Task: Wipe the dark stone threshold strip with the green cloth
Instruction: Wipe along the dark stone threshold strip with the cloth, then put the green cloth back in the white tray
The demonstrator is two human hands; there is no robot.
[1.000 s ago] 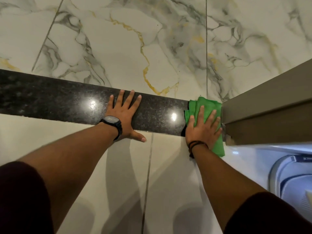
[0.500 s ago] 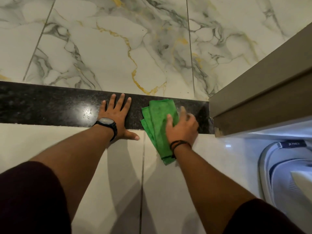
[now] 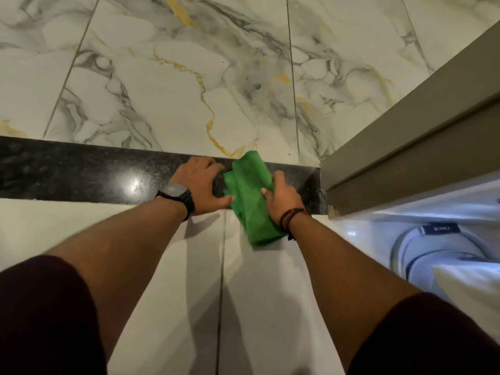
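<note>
Both hands on stone strip (image 3: 81, 171). Right hand (image 3: 282, 197) fingers curled, pinning green cloth (image 3: 249, 190) flat across strip for wiping pressure. Left hand (image 3: 200, 182) at cloth's 9 o'clock, fingers bent, bracing body weight, thumb touching cloth.

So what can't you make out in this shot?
- Head view: threshold strip under the green cloth and both hands, covered.
- Strip's left end: cut off by the frame edge.
- Right hand fingers: tucked into the cloth.
- Cloth's near edge: motion-blurred.
- Streaks or residue: glare hides them.
</note>
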